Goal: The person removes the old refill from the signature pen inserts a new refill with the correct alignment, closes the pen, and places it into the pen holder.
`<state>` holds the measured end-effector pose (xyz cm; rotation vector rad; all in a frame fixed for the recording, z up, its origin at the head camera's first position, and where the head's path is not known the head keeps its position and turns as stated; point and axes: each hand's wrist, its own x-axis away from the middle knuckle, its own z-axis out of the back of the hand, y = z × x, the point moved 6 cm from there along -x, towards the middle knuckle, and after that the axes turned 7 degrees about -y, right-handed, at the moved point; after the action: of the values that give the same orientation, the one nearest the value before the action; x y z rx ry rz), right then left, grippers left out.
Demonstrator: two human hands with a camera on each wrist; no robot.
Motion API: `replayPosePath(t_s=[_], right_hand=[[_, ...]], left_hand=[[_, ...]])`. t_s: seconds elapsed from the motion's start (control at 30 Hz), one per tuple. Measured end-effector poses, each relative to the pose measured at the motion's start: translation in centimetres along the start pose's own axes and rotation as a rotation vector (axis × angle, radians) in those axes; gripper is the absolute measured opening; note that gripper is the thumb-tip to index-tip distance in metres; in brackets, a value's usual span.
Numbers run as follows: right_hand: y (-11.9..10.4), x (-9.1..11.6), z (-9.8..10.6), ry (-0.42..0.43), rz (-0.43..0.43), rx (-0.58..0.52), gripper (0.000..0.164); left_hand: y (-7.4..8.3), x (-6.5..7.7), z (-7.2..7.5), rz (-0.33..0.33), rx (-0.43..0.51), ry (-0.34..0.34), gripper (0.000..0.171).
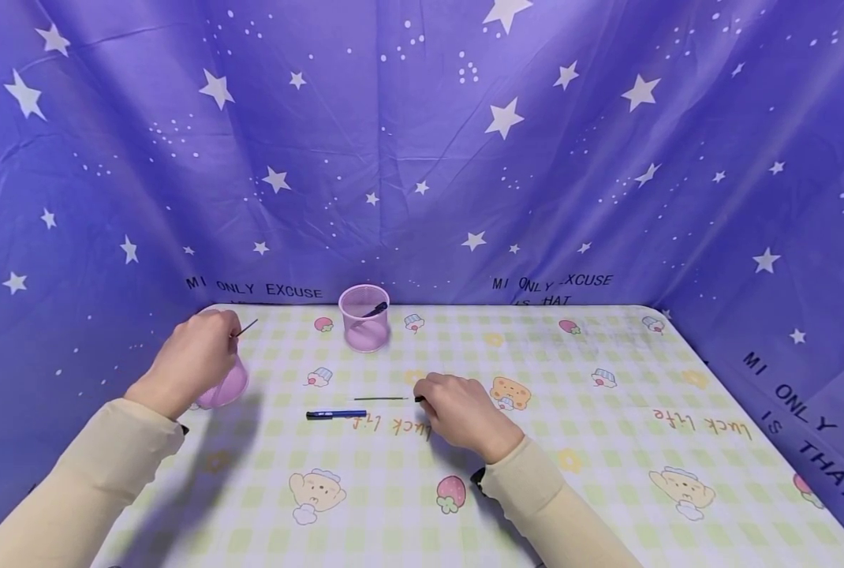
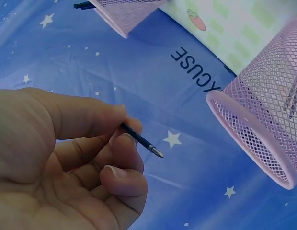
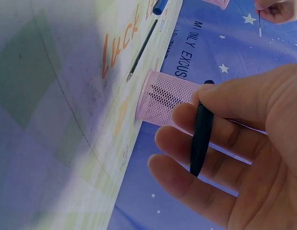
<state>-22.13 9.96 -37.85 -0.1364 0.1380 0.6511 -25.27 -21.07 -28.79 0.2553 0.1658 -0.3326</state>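
In the left wrist view, my left hand [image 2: 81,153] pinches a dark pen refill [image 2: 142,140] between thumb and fingers, its metal tip exposed. In the head view, that hand [image 1: 198,351] is above a pink mesh pen cup [image 1: 229,385], partly covering it. My right hand [image 1: 461,412] grips a short, black, tapered pen part [image 3: 202,134]; whether it is a cap or a barrel end I cannot tell. To the left of that hand, another refill [image 1: 381,398] lies on the table, behind a blue pen [image 1: 337,414].
A second pink mesh cup [image 1: 367,335] stands upright near the table's back edge, with a black pen [image 1: 375,309] leaning inside. The checked tablecloth [image 1: 571,513] covers the table. Starry purple fabric [image 1: 422,158] hangs behind it and along both sides.
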Motion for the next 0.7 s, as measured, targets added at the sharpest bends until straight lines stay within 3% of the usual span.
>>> replayPosePath(t_s=[0.17, 0.43, 0.7], right_hand=[[0.0, 0.0, 0.0, 0.005, 0.000, 0.007, 0.011], [0.0, 0.1, 0.1, 0.003, 0.004, -0.004, 0.012], [0.0, 0.1, 0.0, 0.005, 0.001, 0.004, 0.012]], left_hand=[[0.2, 0.0, -0.4, -0.001, 0.000, -0.003, 0.015], [0.9, 0.1, -0.9, -0.045, -0.010, 0.049, 0.014], [1.5, -0.1, -1.7, -0.053, 0.024, 0.044, 0.012]])
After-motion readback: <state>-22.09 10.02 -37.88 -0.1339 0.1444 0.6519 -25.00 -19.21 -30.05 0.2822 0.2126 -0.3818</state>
